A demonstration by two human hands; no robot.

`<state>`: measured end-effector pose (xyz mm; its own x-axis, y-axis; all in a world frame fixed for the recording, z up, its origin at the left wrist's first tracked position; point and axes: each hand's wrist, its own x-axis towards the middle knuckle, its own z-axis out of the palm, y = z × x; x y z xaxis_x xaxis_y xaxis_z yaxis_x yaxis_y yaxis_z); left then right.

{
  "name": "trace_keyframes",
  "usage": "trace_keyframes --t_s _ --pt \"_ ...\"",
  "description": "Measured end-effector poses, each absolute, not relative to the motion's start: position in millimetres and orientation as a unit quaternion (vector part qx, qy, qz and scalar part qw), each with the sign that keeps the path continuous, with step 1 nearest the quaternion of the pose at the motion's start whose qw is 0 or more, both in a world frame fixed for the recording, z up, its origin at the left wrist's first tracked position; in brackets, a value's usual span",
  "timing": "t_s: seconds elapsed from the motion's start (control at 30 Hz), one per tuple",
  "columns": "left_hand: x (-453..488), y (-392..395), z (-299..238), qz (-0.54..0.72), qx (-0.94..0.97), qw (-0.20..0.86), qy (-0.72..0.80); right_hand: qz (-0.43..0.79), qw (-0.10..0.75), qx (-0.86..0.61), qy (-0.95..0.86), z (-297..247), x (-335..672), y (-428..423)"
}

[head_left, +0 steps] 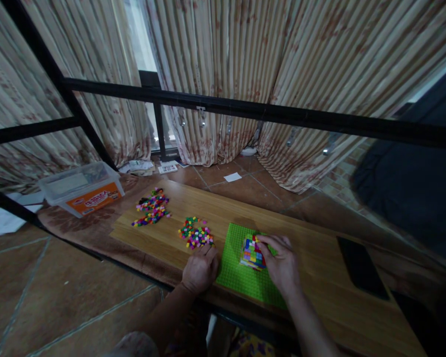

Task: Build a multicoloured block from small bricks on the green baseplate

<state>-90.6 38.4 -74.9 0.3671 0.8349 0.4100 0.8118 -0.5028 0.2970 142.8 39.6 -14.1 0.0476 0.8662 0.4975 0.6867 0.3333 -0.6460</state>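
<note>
A green studded baseplate lies on a wooden board, and on it stands a low block built from small multicoloured bricks. My right hand reaches over the plate. Its thumb and forefinger are pinched at the block's upper right corner on a small building brick, mostly covered by the fingertips. My left hand rests just left of the plate with fingers curled, at the near edge of a loose pile of small bricks. What its fingertips hold, if anything, is hidden.
A second brick pile lies farther left on the wooden board. A clear plastic box with an orange label stands beyond the board's left end. A black phone-like slab lies at the right. A black metal rail crosses before the curtains.
</note>
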Motion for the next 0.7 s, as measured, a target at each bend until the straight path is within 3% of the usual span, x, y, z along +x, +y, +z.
trace_keyframes --t_s 0.47,0.7 --pt "-90 37 -75 0.255 0.825 0.027 0.503 0.200 0.500 -0.605 -0.586 -31 149 45" --pt "-90 37 -74 0.253 0.828 0.025 0.500 0.340 0.549 -0.620 -0.445 -34 146 41"
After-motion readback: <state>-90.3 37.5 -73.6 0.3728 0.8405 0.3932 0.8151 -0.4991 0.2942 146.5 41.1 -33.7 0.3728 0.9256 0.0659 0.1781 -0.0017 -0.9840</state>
